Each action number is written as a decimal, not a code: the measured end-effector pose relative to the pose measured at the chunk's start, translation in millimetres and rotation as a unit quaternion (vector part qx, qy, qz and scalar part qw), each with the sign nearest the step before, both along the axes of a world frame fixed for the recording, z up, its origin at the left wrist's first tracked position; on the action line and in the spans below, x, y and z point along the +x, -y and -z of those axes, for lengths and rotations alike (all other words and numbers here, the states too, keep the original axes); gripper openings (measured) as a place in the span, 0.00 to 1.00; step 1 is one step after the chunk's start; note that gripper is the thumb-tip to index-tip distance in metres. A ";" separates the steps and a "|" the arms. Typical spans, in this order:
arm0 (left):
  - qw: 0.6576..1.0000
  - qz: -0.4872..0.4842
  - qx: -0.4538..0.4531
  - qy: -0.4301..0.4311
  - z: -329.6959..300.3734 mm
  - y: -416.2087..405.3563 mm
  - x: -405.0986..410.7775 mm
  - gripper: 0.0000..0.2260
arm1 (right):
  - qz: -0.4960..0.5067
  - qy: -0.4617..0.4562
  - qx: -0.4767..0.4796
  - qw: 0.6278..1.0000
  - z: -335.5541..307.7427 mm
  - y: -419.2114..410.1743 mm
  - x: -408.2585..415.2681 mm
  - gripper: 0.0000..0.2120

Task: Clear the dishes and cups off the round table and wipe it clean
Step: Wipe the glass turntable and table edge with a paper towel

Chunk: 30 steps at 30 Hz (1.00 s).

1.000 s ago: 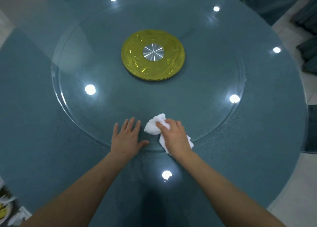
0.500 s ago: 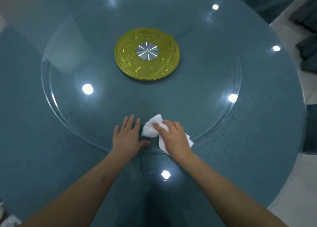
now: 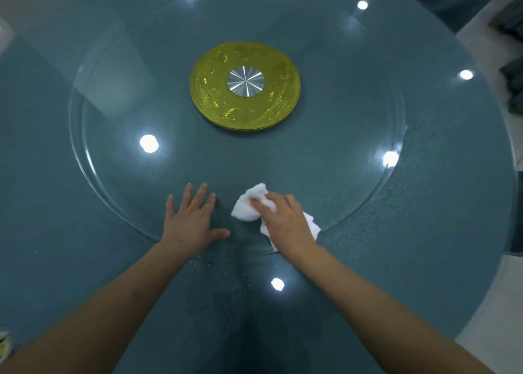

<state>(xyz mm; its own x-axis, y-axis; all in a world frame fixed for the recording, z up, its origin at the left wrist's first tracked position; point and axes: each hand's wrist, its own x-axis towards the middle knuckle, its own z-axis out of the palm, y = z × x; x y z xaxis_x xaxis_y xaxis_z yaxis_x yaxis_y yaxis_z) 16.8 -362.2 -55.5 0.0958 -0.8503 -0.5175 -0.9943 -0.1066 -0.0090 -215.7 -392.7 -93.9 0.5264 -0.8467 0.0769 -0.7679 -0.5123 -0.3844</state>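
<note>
Pressing a crumpled white paper towel onto the near edge of the round clear glass turntable, lower centre of the frame, with right hand fingers curled over the wad. Left hand flat just beside it, fingers spread, grip holding nothing. Yellow round hub with silver metal cap at upper centre, well apart. Small white crumbs scattered on the round teal tabletop between both forearms.
</note>
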 end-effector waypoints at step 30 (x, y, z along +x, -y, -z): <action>1.000 -0.025 0.009 -0.010 3.2 -2.5 1.5 0.49 | 0.077 0.019 -0.010 0.997 4.9 53.2 9.8 0.31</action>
<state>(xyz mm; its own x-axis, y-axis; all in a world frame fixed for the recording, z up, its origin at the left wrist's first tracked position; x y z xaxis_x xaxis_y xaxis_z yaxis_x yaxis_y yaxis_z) 18.3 -359.7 -58.7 0.1284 -0.8352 -0.5348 -0.9876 -0.1567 0.0075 -205.9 -445.9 -98.9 0.3875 -0.9150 0.1125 -0.8226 -0.3983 -0.4059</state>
